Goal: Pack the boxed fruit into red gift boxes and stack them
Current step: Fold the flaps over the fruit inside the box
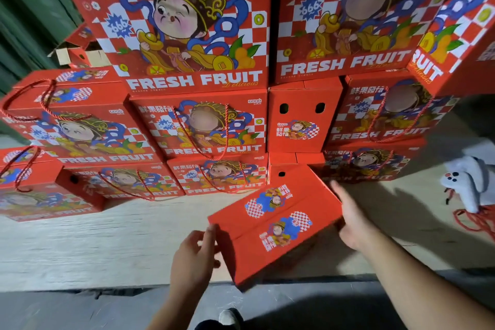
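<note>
Box (273, 225) tilted between straight-fingered left hand (194, 257), right hand (351, 222), stack (198, 126) (reads "FRESH FRUIT")

This looks like a storeroom or packing area for a fruit business, not a home. Identical red gift boxes (198, 126), printed with "FRESH FRUIT" and fitted with red rope handles, stand stacked several layers high and several wide. They rest on a pale board platform (80, 244) above a bare grey concrete floor (67, 311). Dark green corrugated panels (24, 21) form the wall at left, with an opened box (80, 48) left beside them.
</note>
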Demonstrator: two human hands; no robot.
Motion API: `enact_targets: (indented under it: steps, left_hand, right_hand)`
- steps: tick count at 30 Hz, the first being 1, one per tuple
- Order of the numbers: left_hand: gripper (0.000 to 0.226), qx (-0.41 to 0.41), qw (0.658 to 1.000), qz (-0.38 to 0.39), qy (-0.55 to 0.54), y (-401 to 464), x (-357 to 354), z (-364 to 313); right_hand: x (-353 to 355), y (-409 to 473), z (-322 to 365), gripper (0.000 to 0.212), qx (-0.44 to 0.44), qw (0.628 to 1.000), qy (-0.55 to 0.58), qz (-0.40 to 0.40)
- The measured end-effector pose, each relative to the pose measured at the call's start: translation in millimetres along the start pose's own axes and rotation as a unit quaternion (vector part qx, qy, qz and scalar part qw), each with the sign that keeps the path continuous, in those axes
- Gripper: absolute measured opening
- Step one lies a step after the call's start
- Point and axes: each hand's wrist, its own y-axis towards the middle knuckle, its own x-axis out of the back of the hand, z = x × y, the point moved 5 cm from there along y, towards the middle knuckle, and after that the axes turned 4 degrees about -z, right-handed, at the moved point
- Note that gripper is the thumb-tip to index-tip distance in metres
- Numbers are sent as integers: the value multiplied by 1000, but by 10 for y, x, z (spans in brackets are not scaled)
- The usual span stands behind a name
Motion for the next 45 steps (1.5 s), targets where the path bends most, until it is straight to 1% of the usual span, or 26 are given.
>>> enact_targets:
  steps: [2,4,6,7,9,12,14,16,18,20,22,23,24,25,26,27,28,29,30,33,35,38,40,42,43,45]
  left_hand:
    - [54,26,997,5,-69,67,49,-10]
    - [61,84,987,92,-106,231,-95,-140]
    - [63,109,976,177,-67,327,-254,-297]
    - [60,119,973,193,-35,373,-287,-325]
    - [58,114,970,211,41,445,-277,-363]
    - [39,33,968,236,74,534,-303,-598]
    - [27,-73,959,260,81,513,-425,-880]
    - [20,-169,949,247,97,414,-529,-1130]
    - [16,-216,947,239,13,291,-549,-1267]
    - [14,-215,928,276,-129,179,-537,-1354]
    - [21,-218,899,303,-230,84,-465,-1476]
    - [24,-227,892,298,-254,69,-430,-1524]
    - [26,-235,900,275,-243,97,-419,-1522]
    - [29,-235,923,238,-190,163,-420,-1481]
    - [37,-226,950,197,-89,238,-432,-1397]
    - [47,-206,960,182,51,292,-479,-1253]
    - [53,-187,943,192,197,326,-536,-1086]
    - [53,-198,910,198,307,331,-581,-965]
    - [52,-232,884,192,357,313,-604,-900]
    - [61,-345,867,164,321,236,-608,-888]
    - [50,-355,888,138,256,239,-558,-894]
    - [31,-359,906,98,201,294,-500,-886]
    - [37,-394,890,98,210,243,-473,-919]
    - [56,-421,859,124,266,170,-492,-915]
    - [59,-433,844,123,292,143,-502,-905]
    - [41,-468,824,89,308,139,-501,-913]
  right_hand:
    - [28,-22,-218,66,-25,994,65,-82]
    - [-115,-194,-512,81,-53,984,149,-81]
    - [-347,-410,-685,93,-101,973,201,-57]
    - [-458,-511,-702,92,-115,973,194,-53]
    - [-583,-683,-668,77,-125,979,152,-48]
    - [-603,-868,-673,50,-166,976,141,-32]
    - [-595,-975,-704,33,-196,967,162,-10]
    - [-598,-1091,-645,28,-201,956,212,8]
    - [-640,-1197,-451,26,-168,951,256,43]
    - [-723,-1273,-170,26,-100,951,275,95]
    - [-828,-1260,-12,27,-58,962,246,106]
    - [-888,-1240,1,26,-60,966,232,99]
    - [-940,-1224,-28,24,-78,967,225,90]
    - [-983,-1210,-82,22,-100,968,216,83]
    - [-1011,-1186,-148,22,-114,970,200,79]
    - [-1026,-1147,-216,21,-119,972,187,74]
    - [-1035,-1103,-269,20,-119,973,183,72]
    - [-1048,-1078,-304,19,-120,972,186,81]
    - [-1057,-1070,-322,18,-125,968,194,94]
    - [-1066,-1121,-252,20,-146,950,240,134]
    - [-1053,-1192,-93,23,-135,936,267,185]
    - [-1033,-1338,347,22,-31,946,215,242]
    - [-1012,-1406,560,20,28,963,150,222]
    - [-993,-1424,591,21,39,967,140,209]
    - [-987,-1430,556,23,31,964,156,212]
    - [-956,-1419,462,30,15,954,203,222]
